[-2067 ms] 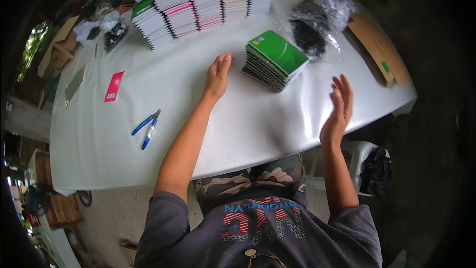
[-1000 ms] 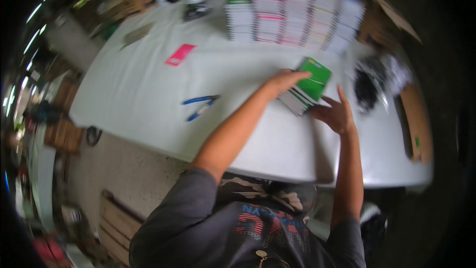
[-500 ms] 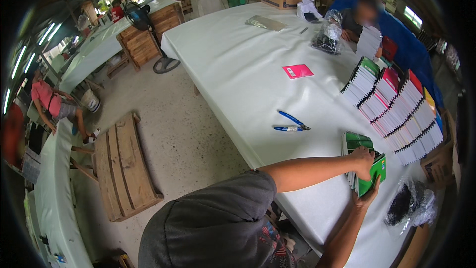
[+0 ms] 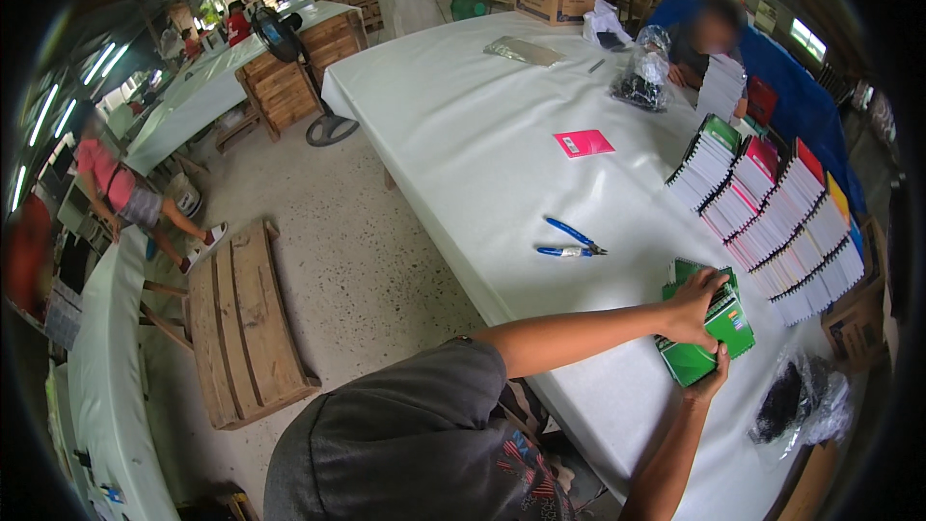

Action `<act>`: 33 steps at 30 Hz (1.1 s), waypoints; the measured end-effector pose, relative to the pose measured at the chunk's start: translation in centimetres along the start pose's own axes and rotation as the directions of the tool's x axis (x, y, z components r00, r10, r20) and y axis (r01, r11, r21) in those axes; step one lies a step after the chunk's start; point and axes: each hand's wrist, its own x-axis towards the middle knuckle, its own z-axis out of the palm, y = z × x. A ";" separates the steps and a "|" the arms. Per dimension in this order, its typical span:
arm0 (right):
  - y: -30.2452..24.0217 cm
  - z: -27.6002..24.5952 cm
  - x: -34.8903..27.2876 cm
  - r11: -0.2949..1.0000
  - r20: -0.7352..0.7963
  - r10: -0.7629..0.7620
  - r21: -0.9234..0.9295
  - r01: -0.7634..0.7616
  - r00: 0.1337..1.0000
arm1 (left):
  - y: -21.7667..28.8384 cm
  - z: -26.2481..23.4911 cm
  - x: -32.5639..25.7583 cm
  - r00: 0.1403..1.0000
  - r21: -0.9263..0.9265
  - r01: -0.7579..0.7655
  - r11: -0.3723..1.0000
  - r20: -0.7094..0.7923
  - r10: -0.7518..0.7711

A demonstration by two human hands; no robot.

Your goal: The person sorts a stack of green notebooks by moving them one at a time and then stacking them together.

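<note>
Near the right front edge of the white table is a stack of small green spiral notebooks. My left hand reaches across the top from the left, its fingers curled over the far side and its thumb toward me. Against the near edge, my right hand grips the notebooks with its thumb on the upper cover. Black spiral binding shows between the fingers and the cover. More green covers lie just behind my left hand, partly hidden by it. Blue-handled pliers rest on the cloth to the left.
Tall rows of spiral notebooks stand to the right. A pink notebook lies farther back. Clear plastic bags with black contents sit near right and far back. A co-worker sits across the table. A wooden bench stands left.
The green notebooks, fanned and tilted before, now lie flatter and squarer. My left hand has spread across their top. At far left, a person in pink has shifted to the right.
</note>
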 end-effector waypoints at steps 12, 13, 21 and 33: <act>2.2 -0.1 -1.1 0.858 0.217 -0.141 -0.459 0.229 0.966 | -0.7 -2.6 -6.7 0.997 -0.625 0.007 0.781 0.066 0.044; 1.9 0.2 -1.2 0.859 0.218 -0.140 -0.459 0.228 0.966 | -0.2 -2.9 -6.6 0.991 -0.685 0.001 0.728 0.096 0.089; -2.9 2.6 -2.3 0.616 0.229 0.366 -0.786 -0.051 0.902 | -1.7 -3.9 -6.6 0.976 -0.620 0.071 0.782 0.206 0.075; -3.2 -0.1 -1.6 0.857 0.088 -0.025 -0.510 0.067 0.996 | 1.2 -6.8 -5.0 0.812 0.083 -0.556 0.827 -0.159 0.562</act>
